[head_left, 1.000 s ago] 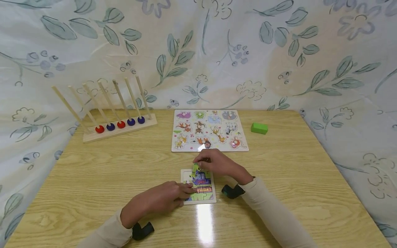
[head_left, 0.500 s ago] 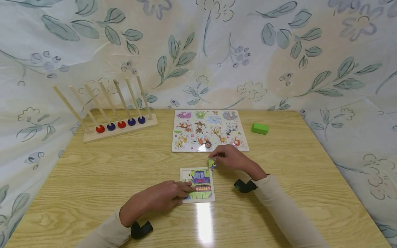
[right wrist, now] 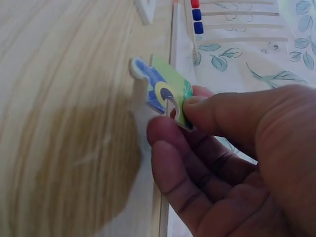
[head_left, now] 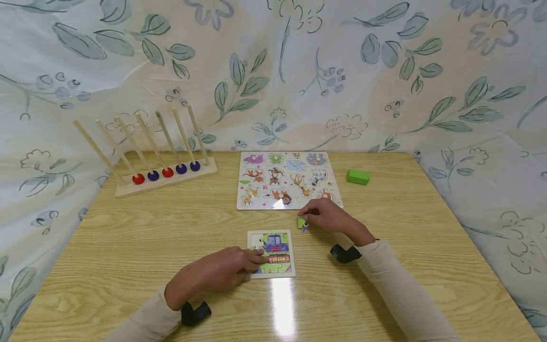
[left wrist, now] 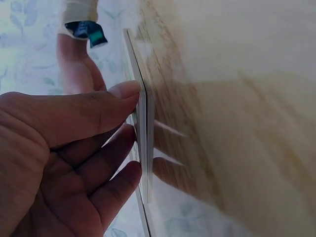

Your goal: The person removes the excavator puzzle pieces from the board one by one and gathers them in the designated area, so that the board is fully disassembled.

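The right hand [head_left: 328,216] pinches with thumb and finger; the left hand [head_left: 221,268] rests fingertips on a puzzle tray [head_left: 292,254]. On the wooden table [head_left: 406,228], an animal board [head_left: 240,191] lies beyond this tray; the pinched jigsaw piece [head_left: 301,223] is near the tray's far right corner.

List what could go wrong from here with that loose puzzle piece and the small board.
The puzzle piece, pinched near one edge by the right hand, might slip. The left hand touches the puzzle board, so a nudge could shift the other pieces.
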